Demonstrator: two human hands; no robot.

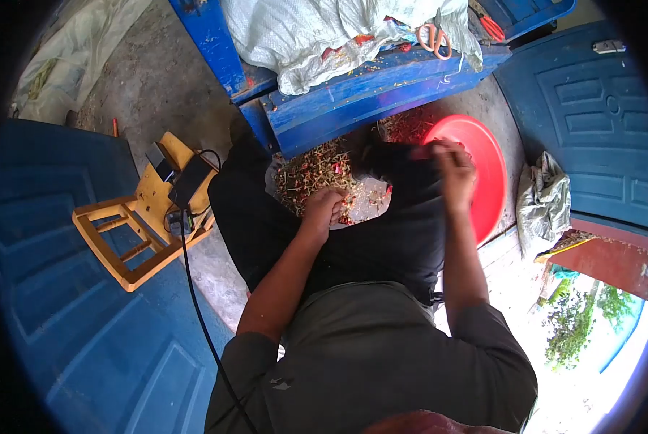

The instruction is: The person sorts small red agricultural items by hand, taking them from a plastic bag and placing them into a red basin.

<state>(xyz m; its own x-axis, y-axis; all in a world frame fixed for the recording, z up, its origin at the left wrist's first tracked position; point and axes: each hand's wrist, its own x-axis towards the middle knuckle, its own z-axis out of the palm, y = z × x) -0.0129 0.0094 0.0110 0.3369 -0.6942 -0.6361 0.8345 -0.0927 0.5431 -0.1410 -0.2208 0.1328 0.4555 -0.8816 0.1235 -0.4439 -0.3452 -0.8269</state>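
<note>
My left hand [324,208] is closed, its fingers curled together at the near edge of a heap of dry stems and red bits [313,173]. Whatever is in those fingers is too small to make out. The heap lies between my knees, beside a pale sheet [371,200] scattered with small crumbs. Over the left side of a red plastic basin [491,173] is my right hand [455,166], smeared by motion. Most of the basin's inside is hidden by that hand and my knee.
A blue wooden bench [382,90] stands ahead, bearing a white woven sack [302,36], orange-handled scissors [434,41] and red-handled cutters [491,29]. On the left is a wooden chair [139,217] with a black cable [194,289]. A crumpled sack [544,202] lies at right by a blue door [591,116].
</note>
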